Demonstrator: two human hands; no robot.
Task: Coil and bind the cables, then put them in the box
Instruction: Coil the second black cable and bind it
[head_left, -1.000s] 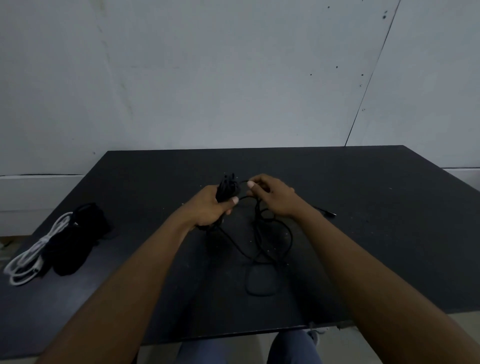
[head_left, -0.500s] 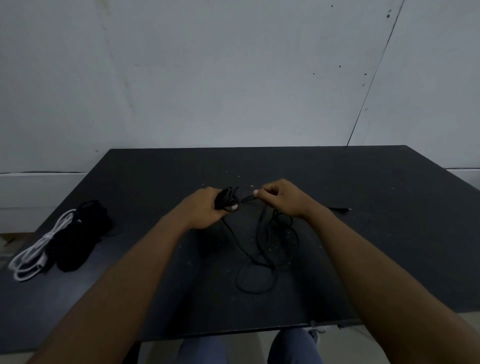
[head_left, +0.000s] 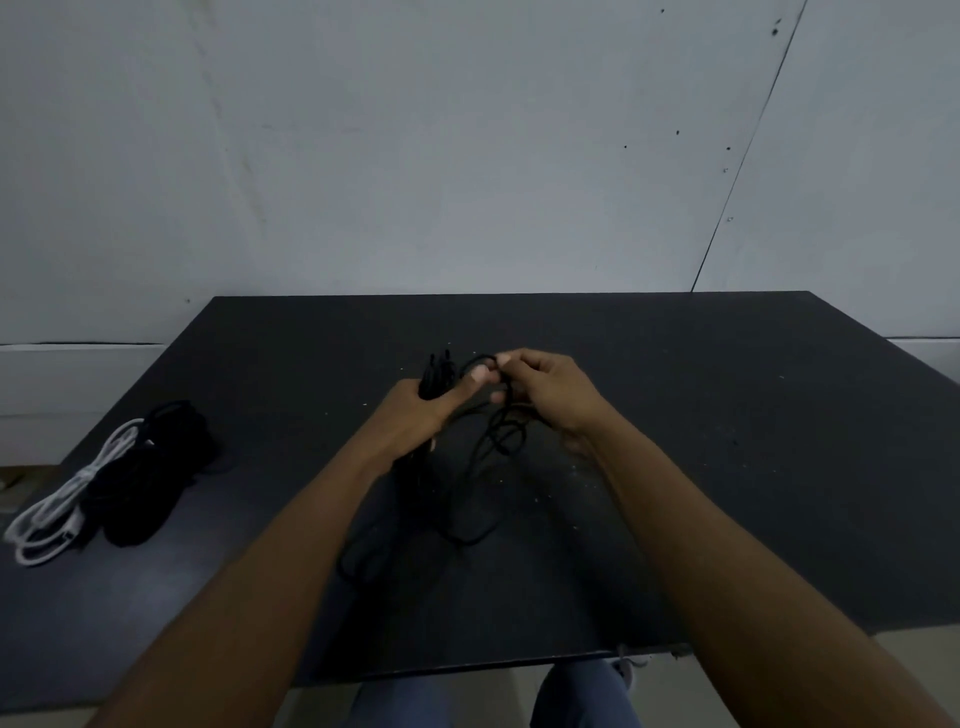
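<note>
At the centre of the frame, above a black table (head_left: 727, 415), both hands work on one black cable (head_left: 440, 370). The left hand (head_left: 415, 410) has its grip closed around a bunch of coiled turns, whose upper ends stick up above the knuckles; its thumb reaches across toward the other hand. Just to the right in the picture, the right hand (head_left: 550, 389) has a closed grip too, its fingertips pinching a single strand that arches between the two hands. Below them the uncoiled rest of the cable hangs in loose tangles and trails onto the table toward the lower centre, ending in a wide loop.

At the left edge of the frame, well apart from the hands, a coiled white cable (head_left: 57, 499) lies on the table, with a dark cable bundle (head_left: 150, 467) touching it on its right side. A pale grey wall (head_left: 467, 156) fills the upper half. Knees in blue jeans (head_left: 582, 696) show under the table's near edge.
</note>
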